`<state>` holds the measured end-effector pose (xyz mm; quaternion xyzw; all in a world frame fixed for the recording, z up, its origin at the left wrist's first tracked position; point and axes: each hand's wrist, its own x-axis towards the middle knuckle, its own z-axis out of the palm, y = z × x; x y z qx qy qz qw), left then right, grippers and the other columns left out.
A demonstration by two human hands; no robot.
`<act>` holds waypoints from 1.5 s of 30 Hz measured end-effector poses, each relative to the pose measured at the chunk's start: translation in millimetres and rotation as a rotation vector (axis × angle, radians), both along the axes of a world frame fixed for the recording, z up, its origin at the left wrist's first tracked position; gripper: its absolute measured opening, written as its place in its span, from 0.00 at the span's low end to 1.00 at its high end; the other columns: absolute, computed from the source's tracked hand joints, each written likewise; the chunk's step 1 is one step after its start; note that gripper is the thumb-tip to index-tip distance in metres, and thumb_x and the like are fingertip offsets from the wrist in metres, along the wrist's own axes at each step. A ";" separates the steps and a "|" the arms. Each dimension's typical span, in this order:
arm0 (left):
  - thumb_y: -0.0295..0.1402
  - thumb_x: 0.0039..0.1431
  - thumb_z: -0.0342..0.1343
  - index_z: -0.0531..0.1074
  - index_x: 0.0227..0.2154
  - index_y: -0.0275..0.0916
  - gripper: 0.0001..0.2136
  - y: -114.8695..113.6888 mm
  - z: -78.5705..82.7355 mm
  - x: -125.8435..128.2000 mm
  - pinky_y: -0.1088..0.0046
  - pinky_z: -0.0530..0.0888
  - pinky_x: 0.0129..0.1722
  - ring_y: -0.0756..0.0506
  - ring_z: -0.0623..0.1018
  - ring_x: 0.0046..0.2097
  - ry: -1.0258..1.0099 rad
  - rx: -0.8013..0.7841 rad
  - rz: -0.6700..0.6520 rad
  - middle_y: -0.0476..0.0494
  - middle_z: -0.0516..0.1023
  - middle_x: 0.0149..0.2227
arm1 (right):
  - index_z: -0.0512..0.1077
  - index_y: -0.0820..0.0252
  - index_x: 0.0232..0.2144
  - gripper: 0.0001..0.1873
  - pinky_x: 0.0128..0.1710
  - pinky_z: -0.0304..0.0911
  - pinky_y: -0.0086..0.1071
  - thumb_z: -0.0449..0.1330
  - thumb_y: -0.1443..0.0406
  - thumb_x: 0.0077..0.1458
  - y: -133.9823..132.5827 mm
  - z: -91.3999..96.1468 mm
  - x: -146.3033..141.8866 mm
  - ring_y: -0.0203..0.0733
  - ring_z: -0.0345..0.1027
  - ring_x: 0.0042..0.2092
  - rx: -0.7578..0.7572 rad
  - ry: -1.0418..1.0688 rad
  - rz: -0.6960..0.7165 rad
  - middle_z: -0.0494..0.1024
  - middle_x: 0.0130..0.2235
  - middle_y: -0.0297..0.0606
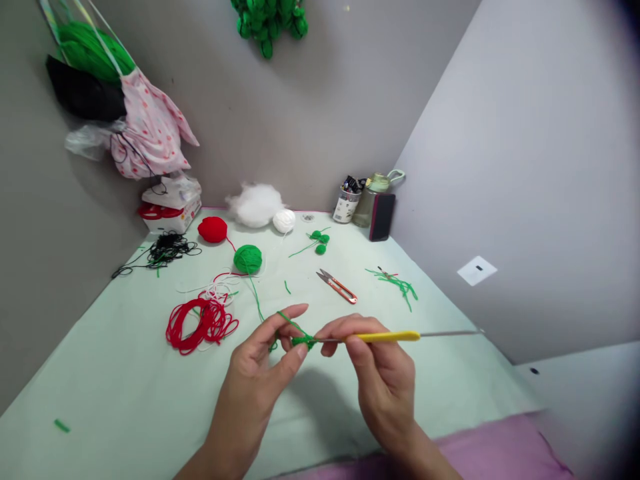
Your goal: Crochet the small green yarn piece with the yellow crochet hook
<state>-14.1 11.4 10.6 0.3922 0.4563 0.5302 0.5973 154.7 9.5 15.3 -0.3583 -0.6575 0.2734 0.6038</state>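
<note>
My left hand (265,363) pinches a small green crochet piece (303,341) between thumb and fingers, with a strand of green yarn over its raised index finger. That strand leads back to a green yarn ball (247,259) on the table. In my right hand (383,373) is a crochet hook with a yellow handle (390,337), held like a pen. The hook's metal tip meets the green piece; whether it is inside a stitch I cannot tell. Beyond my hands lie orange-handled thread snips (337,287), apart from both.
Coiled red yarn (200,325) and tangled black yarn (170,249) lie left, near a red yarn ball (213,229). White stuffing (257,205), a white ball (284,221), a pen cup (347,204), a bottle (364,208) and a phone (383,217) stand behind. Green scraps (397,283) lie right.
</note>
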 end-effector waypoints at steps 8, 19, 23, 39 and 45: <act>0.40 0.53 0.75 0.83 0.54 0.50 0.24 -4.7 -1.7 4.4 0.74 0.72 0.45 0.48 0.74 0.39 -0.128 -0.071 0.001 0.49 0.78 0.37 | 0.77 0.57 0.52 0.14 0.39 0.77 0.35 0.56 0.73 0.70 -2.7 -7.0 -2.8 0.45 0.80 0.42 0.439 -0.531 -0.174 0.84 0.42 0.46; 0.35 0.51 0.76 0.84 0.53 0.43 0.24 4.1 9.6 1.7 0.79 0.68 0.34 0.55 0.65 0.27 -0.347 -0.210 -0.140 0.53 0.75 0.29 | 0.83 0.51 0.40 0.10 0.37 0.70 0.32 0.61 0.61 0.71 9.0 -9.1 -0.7 0.37 0.73 0.35 -0.178 0.244 0.124 0.81 0.36 0.35; 0.36 0.55 0.73 0.81 0.57 0.46 0.25 0.5 7.6 3.7 0.77 0.67 0.34 0.50 0.71 0.33 -0.301 -0.196 -0.147 0.51 0.77 0.30 | 0.84 0.51 0.41 0.09 0.39 0.69 0.32 0.63 0.59 0.70 9.9 -13.0 -3.4 0.36 0.73 0.36 -0.264 0.286 0.128 0.82 0.37 0.35; 0.36 0.56 0.74 0.83 0.52 0.48 0.20 0.1 4.1 -1.3 0.74 0.72 0.45 0.48 0.75 0.39 -0.174 -0.070 -0.048 0.51 0.78 0.35 | 0.78 0.54 0.48 0.13 0.39 0.76 0.36 0.53 0.68 0.74 -2.2 -4.2 -0.5 0.40 0.79 0.36 0.052 -0.055 -0.019 0.85 0.40 0.39; 0.36 0.53 0.76 0.81 0.56 0.47 0.26 -1.9 4.4 1.3 0.76 0.72 0.42 0.49 0.73 0.37 -0.229 -0.119 -0.045 0.51 0.77 0.35 | 0.77 0.52 0.53 0.16 0.39 0.79 0.38 0.58 0.72 0.68 3.4 -12.2 0.4 0.46 0.81 0.40 0.426 -0.530 -0.123 0.86 0.41 0.43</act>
